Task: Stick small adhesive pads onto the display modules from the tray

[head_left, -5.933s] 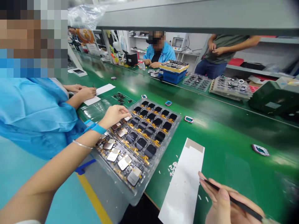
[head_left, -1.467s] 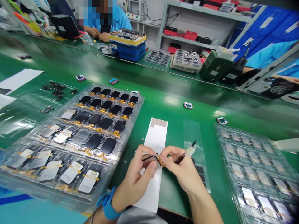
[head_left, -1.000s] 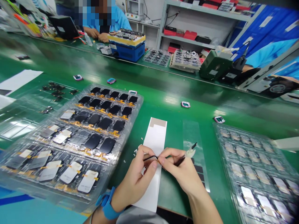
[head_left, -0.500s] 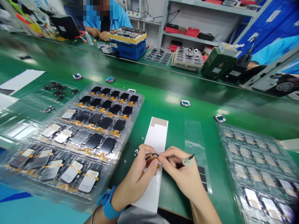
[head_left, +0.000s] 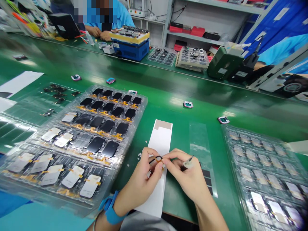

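A long green bench [head_left: 158, 81] goes across the frame, and on its glossy surface lie bright reflections of light [head_left: 176, 101]. In the upper right, a grey metal rack [head_left: 237, 7] stands before a whitish wall [head_left: 161, 7]. Near the right corner is a blue surface [head_left: 271, 30] with white labels. In the lower left, the floor [head_left: 61, 208] is light blue.

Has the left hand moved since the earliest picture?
Yes, rightward: the left hand was over the left tray; now it is right of it, above the white strip.
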A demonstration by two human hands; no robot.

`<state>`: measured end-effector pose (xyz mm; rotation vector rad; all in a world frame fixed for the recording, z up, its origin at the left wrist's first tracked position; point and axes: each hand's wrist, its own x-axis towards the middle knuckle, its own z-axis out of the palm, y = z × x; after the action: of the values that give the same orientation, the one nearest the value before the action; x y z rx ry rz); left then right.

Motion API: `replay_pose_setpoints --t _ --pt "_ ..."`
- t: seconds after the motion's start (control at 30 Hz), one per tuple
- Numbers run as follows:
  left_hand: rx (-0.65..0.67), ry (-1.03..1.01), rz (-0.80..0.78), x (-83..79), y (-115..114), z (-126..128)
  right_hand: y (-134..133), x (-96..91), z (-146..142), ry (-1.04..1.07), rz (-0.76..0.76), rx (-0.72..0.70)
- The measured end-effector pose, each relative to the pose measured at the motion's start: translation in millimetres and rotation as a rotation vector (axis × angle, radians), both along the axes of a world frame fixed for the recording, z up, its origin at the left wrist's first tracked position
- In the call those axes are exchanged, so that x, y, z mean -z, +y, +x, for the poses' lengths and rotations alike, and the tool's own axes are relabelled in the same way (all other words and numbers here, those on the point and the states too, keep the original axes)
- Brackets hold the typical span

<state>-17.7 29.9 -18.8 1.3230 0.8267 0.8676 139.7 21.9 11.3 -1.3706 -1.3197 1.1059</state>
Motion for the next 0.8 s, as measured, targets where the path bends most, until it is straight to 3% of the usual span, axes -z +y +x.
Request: replay_pose_setpoints --t 0.2,0.37,0.57,0.8 --pt "-0.061 0.105 0.028 1.7 1.9 1.4 10.9 -1.3 7.1 -0.087 -0.045 0.028" --pt "-0.15 0.207 0.145 -1.1 5.7 2.7 45.6 0.5 23.7 -0.272 -0.042 0.126" --pt "-0.197 0.258 0.204 0.8 9.2 1.5 90.7 6.1 23.1 -0.132 -0.019 0.131" --pt "-0.12 0.498 0.437 6.3 15.0 3.5 106.4 36.2 5.8 -0.005 0.047 0.334"
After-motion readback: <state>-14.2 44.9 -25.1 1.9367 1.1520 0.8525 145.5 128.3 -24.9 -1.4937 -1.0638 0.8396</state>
